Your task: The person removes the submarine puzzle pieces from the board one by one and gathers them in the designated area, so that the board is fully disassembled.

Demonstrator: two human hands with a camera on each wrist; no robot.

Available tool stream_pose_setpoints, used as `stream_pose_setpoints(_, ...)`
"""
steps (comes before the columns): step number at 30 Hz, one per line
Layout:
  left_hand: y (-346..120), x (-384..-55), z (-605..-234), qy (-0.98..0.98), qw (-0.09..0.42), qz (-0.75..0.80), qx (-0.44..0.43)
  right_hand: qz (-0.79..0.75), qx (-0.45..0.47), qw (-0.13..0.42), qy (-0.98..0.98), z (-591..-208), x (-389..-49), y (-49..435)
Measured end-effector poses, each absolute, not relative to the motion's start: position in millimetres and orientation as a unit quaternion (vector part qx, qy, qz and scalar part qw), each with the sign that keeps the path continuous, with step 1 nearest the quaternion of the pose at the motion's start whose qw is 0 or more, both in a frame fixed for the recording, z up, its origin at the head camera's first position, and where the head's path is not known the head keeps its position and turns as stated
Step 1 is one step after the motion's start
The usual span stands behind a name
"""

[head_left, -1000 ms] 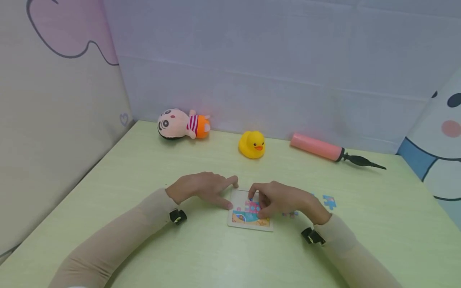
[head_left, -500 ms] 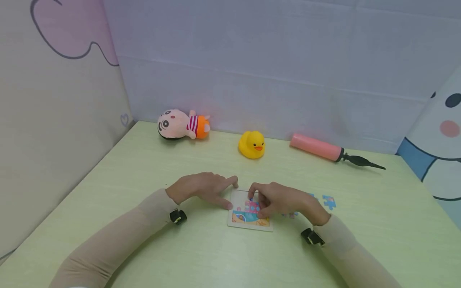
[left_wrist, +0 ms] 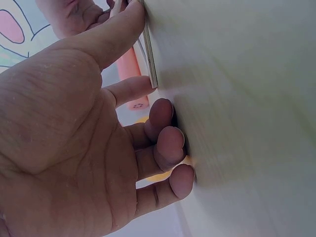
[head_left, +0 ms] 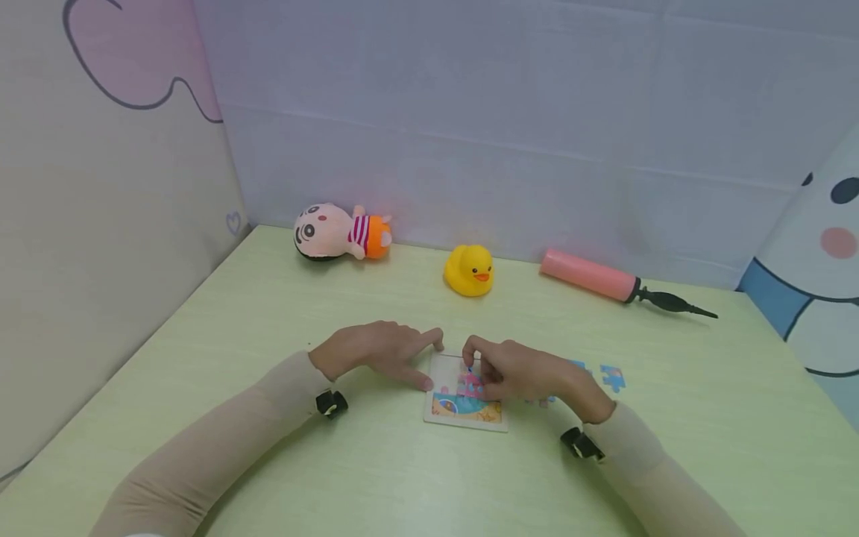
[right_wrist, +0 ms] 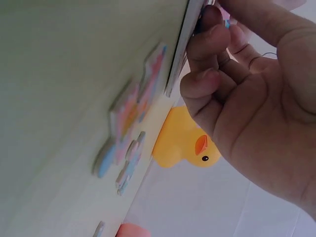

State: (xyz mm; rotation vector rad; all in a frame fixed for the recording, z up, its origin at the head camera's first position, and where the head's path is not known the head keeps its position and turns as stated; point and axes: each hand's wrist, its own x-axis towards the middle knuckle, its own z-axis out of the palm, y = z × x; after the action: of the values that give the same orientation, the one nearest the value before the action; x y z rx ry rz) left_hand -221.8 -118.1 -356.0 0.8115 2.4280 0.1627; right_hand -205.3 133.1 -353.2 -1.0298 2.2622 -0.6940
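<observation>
A small puzzle board (head_left: 465,426) with a pale frame lies on the table, its lower part filled with a blue and sandy picture. My left hand (head_left: 385,350) rests at its left side, thumb and index finger touching the edge. In the left wrist view, the other fingers of this left hand (left_wrist: 69,133) are loosely bent against the tabletop. My right hand (head_left: 526,369) pinches a pink puzzle piece (head_left: 471,384) between thumb and index finger over the board's right half. Part of that piece is hidden by the fingers.
Loose puzzle pieces (right_wrist: 131,111) lie right of the board, one blue piece (head_left: 613,377) farther out. Along the back stand a plush doll (head_left: 342,233), a yellow rubber duck (head_left: 469,271) and a pink hand pump (head_left: 590,274). A wall closes the table's rear.
My right thumb has shifted slightly up and right, and the pink piece has turned a little in its pinch. The left hand and the board have stayed in place.
</observation>
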Motion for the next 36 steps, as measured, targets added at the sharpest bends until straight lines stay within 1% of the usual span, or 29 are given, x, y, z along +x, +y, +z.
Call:
stream_pose_setpoints(6, -117.9, -220.7, -355.3, 0.908, 0.283, 0.060, 0.303, -0.267, -0.406, 0.230, 0.843, -347.0, -206.6, 134.7)
stream_pose_setpoints(9, -117.8, -220.4, -355.6, 0.908, 0.280, 0.060, 0.306, -0.275, -0.421, 0.218, 0.837, -341.8, -208.3, 138.0)
stream_pose_setpoints(17, -117.4, -219.4, -354.9, 0.905, 0.279, 0.064, 0.314, -0.278, -0.395, 0.223, 0.847, -329.5, -213.1, 154.2)
stream_pose_setpoints(23, -115.8, -217.5, -354.3, 0.903, 0.281, 0.070, 0.318, -0.268, -0.373, 0.222, 0.860, -330.4, -217.1, 175.2)
stream_pose_setpoints(36, -119.8, -219.3, -354.2, 0.906, 0.284, 0.063, 0.307, -0.263, -0.348, 0.253, 0.863, -322.7, -213.5, 218.4)
